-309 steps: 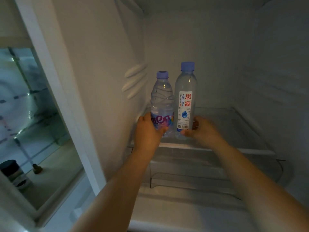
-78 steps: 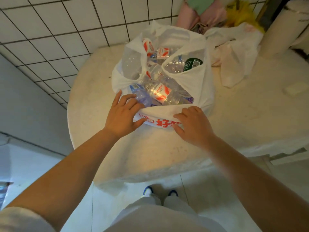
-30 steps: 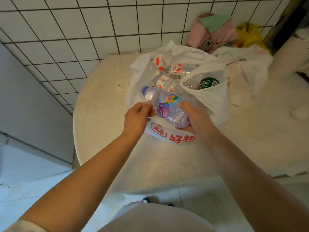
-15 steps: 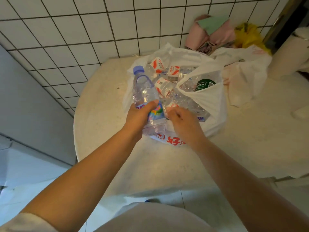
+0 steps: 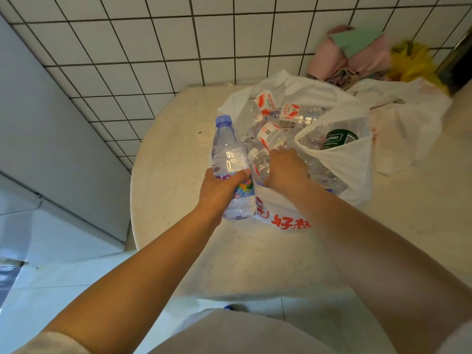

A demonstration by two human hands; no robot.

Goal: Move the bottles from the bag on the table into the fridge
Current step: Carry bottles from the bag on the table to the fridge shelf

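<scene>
From the head camera, the left hand (image 5: 222,189) grips a purple-capped bottle (image 5: 231,169) upright at the table's (image 5: 163,175) left edge, just outside the white bag (image 5: 339,162). The right hand (image 5: 284,169) digs among the bottles inside, its grasp hidden. Tugging one free could drag the bag or spill the loose bottles.

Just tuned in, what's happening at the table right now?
A person is unloading a white plastic bag of bottles on the table. The left hand grips an upright purple-capped bottle beside the bag. The right hand reaches into the bag among the red-labelled bottles; whether it has grasped one is unclear.
</scene>
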